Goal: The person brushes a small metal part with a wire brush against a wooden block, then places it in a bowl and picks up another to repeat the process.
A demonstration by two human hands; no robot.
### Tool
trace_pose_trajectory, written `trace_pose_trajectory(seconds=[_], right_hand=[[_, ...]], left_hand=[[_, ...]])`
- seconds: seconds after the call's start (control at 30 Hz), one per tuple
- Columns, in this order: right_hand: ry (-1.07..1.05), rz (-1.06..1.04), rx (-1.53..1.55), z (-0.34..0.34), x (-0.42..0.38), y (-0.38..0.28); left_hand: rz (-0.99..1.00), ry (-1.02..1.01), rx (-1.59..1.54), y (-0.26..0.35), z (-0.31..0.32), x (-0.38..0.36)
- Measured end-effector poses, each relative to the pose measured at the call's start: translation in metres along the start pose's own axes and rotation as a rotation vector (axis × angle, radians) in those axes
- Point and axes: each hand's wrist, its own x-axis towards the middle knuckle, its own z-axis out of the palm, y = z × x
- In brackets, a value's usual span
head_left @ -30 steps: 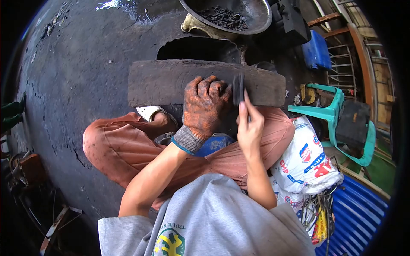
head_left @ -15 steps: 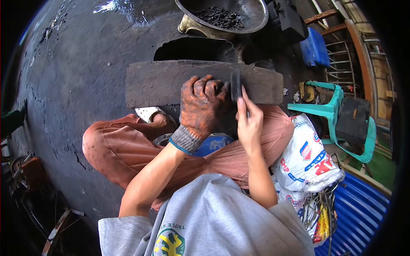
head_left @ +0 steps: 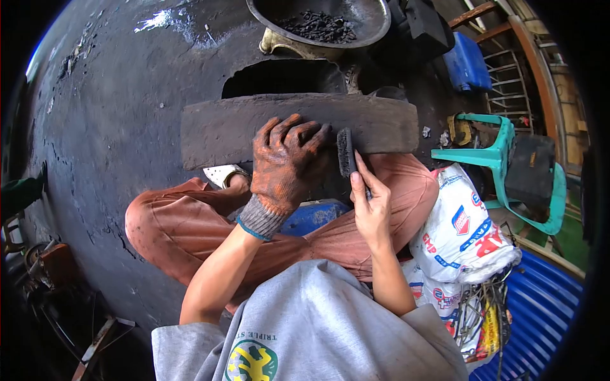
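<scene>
My left hand (head_left: 284, 162), in a sooty orange work glove with a grey cuff, rests at the near edge of a long dark plank (head_left: 216, 130). Its fingers are curled; I cannot tell what lies under them. Bare fingers of my right hand (head_left: 370, 200) grip the handle of a black brush (head_left: 346, 152) just to the right of the glove. The brush stands nearly upright in view, dark bristles showing, its head overlapping the plank's near edge.
Beyond the plank, a metal basin (head_left: 381, 28) holds black lumps. A blue container (head_left: 467, 62) and a green plastic chair (head_left: 502, 149) stand to the right. White printed sacks (head_left: 457, 222) lie beside my knee, near blue corrugated sheeting (head_left: 540, 317).
The brush has come back toward me from over the plank and turned so its bristles show. My left hand has shifted slightly left.
</scene>
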Motion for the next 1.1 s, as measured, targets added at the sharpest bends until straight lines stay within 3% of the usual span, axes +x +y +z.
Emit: trace_pose_trajectory(seconds=[0.13,0.2,0.33,0.43,0.53,0.6,0.77,0.9,0.93,1.03,1.07,1.1], right_hand=[[-0.009,-0.023,-0.027,-0.008,-0.006,0.001],[-0.013,0.067,0.046,-0.013,-0.008,-0.009],[0.055,-0.027,0.126,-0.008,0.018,-0.022],[0.029,-0.139,-0.01,0.007,0.033,-0.008],[-0.02,-0.098,-0.035,0.012,0.015,0.001],[-0.039,-0.05,-0.026,0.002,-0.006,0.006],[-0.034,-0.211,-0.177,-0.032,-0.013,-0.003],[0.018,-0.158,-0.032,-0.007,0.028,-0.023],[-0.047,0.023,-0.157,-0.006,0.03,-0.028],[0.021,-0.27,-0.14,0.003,0.016,0.005],[-0.002,-0.07,-0.086,-0.003,0.006,0.008],[-0.013,-0.063,-0.073,-0.008,0.001,0.007]], left_hand=[[0.046,0.08,0.015,-0.005,0.011,-0.002],[0.034,0.06,0.023,-0.004,0.01,-0.003],[0.028,0.017,0.057,-0.002,0.005,0.0],[0.022,0.024,0.034,-0.002,0.005,0.0],[0.014,0.02,0.076,-0.004,0.011,-0.001],[0.011,0.03,0.066,-0.004,0.009,0.001],[0.046,0.021,0.042,-0.009,0.011,0.0],[0.051,0.034,0.039,-0.004,0.008,0.001],[0.048,0.046,0.016,-0.004,0.006,0.001],[0.011,0.035,0.047,-0.005,0.014,0.001],[0.0,0.04,0.054,-0.006,0.014,0.001],[0.016,0.049,0.038,-0.006,0.013,0.001]])
